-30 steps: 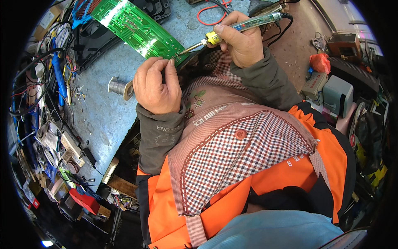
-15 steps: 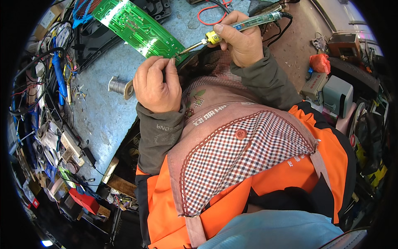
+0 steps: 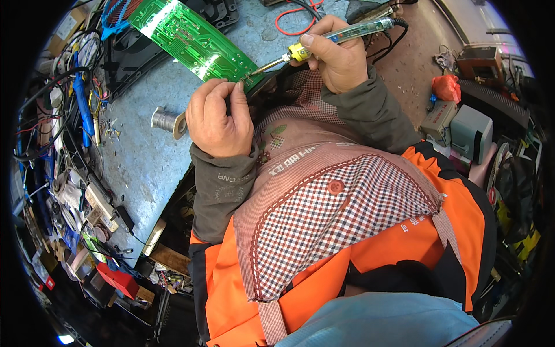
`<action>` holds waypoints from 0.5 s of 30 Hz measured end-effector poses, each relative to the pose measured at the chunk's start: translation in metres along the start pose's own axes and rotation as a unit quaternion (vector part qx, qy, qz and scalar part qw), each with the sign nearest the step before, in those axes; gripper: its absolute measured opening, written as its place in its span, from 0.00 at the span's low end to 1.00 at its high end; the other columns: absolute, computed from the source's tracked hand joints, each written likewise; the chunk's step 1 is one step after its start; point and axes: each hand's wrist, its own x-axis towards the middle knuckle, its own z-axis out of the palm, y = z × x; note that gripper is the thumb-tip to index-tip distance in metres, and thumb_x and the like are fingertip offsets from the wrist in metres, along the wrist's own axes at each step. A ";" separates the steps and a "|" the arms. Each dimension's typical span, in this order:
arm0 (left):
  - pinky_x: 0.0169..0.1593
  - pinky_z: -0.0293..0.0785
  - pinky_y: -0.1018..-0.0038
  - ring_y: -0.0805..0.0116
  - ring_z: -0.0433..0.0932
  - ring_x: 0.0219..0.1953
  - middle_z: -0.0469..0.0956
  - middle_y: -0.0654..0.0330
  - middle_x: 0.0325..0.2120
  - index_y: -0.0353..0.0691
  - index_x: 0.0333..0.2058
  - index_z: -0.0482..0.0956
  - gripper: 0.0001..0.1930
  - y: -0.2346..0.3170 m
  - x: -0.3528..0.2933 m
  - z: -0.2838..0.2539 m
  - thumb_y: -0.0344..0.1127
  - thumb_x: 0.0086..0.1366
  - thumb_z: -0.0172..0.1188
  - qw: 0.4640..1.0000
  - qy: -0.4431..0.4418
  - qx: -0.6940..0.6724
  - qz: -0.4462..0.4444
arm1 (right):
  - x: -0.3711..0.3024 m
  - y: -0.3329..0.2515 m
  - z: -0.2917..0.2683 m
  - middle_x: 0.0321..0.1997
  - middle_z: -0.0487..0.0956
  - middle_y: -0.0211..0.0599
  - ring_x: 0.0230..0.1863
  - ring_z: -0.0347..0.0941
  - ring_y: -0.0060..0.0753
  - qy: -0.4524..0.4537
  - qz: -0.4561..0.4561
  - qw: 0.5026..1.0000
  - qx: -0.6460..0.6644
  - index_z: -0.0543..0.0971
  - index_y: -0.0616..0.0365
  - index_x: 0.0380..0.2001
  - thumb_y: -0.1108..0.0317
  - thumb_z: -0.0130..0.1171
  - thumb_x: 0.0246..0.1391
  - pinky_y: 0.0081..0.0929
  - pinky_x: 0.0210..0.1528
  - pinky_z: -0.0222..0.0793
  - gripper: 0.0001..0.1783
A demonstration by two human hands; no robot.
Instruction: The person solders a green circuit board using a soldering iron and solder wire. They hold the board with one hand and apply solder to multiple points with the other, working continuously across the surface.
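Observation:
A long green circuit board (image 3: 191,43) slants across the top of the bench, its near end at my hands. My right hand (image 3: 341,58) grips a soldering iron (image 3: 355,32) with a clear handle and yellow collar. The iron's tip meets the board's near end, close to my left fingertips. My left hand (image 3: 219,118) is closed, thumb and fingers pinched together against the board's near edge; what lies between them is hidden. Left of that hand, a spool of solder wire (image 3: 167,121) lies on its side on the bench.
The blue-grey bench top (image 3: 139,168) carries a black plastic housing (image 3: 139,63) beyond the board. Tangled cables and tools crowd the left, with a power strip (image 3: 101,208) among them. A red wire loop (image 3: 289,23) lies at the back. Boxes and a red bag (image 3: 446,88) stand right.
Almost nothing differs. The soldering iron's yellow collar and my right hand have shifted very slightly; the tip stays at the board's near end and my left hand keeps its place.

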 end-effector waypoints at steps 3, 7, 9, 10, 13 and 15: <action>0.45 0.76 0.62 0.55 0.83 0.39 0.85 0.56 0.38 0.39 0.36 0.85 0.07 0.001 0.000 0.000 0.27 0.62 0.75 1.000 0.000 0.003 -0.003 | -0.001 -0.001 0.003 0.30 0.84 0.36 0.23 0.75 0.18 0.003 -0.002 1.000 0.009 0.81 0.61 0.34 0.73 0.71 0.61 0.20 0.26 0.74 0.07; 0.45 0.76 0.62 0.56 0.83 0.40 0.85 0.57 0.39 0.40 0.36 0.85 0.07 0.002 0.000 0.000 0.27 0.62 0.75 1.000 0.000 0.001 -0.003 | -0.001 -0.003 0.003 0.29 0.84 0.36 0.23 0.75 0.18 0.007 0.002 1.000 -0.006 0.81 0.61 0.34 0.72 0.72 0.61 0.18 0.25 0.72 0.08; 0.45 0.76 0.62 0.56 0.83 0.40 0.85 0.57 0.39 0.40 0.36 0.85 0.07 0.002 0.000 0.000 0.28 0.62 0.75 1.000 0.000 0.003 -0.002 | -0.002 -0.004 0.005 0.29 0.84 0.36 0.23 0.75 0.18 0.009 0.007 1.000 -0.010 0.81 0.61 0.34 0.72 0.72 0.61 0.18 0.25 0.71 0.08; 0.45 0.76 0.62 0.56 0.83 0.40 0.85 0.57 0.39 0.40 0.36 0.85 0.07 0.003 0.001 -0.001 0.28 0.62 0.75 1.000 -0.001 0.003 -0.002 | -0.002 -0.004 0.004 0.30 0.84 0.36 0.23 0.75 0.18 0.008 0.005 1.000 -0.011 0.81 0.61 0.34 0.72 0.72 0.61 0.18 0.25 0.71 0.08; 0.45 0.76 0.62 0.55 0.83 0.40 0.85 0.58 0.38 0.40 0.37 0.85 0.07 0.002 0.000 0.000 0.28 0.62 0.75 1.000 -0.001 0.008 0.000 | -0.002 -0.001 0.002 0.30 0.84 0.36 0.23 0.75 0.19 0.003 0.000 1.000 -0.013 0.81 0.61 0.35 0.72 0.72 0.61 0.18 0.25 0.71 0.08; 0.45 0.76 0.62 0.55 0.83 0.40 0.85 0.58 0.38 0.40 0.36 0.85 0.07 0.002 -0.001 0.000 0.28 0.61 0.75 1.000 -0.001 0.010 0.001 | -0.002 0.000 0.001 0.30 0.84 0.37 0.23 0.76 0.19 0.001 -0.003 1.000 -0.014 0.81 0.61 0.35 0.71 0.72 0.61 0.18 0.25 0.70 0.08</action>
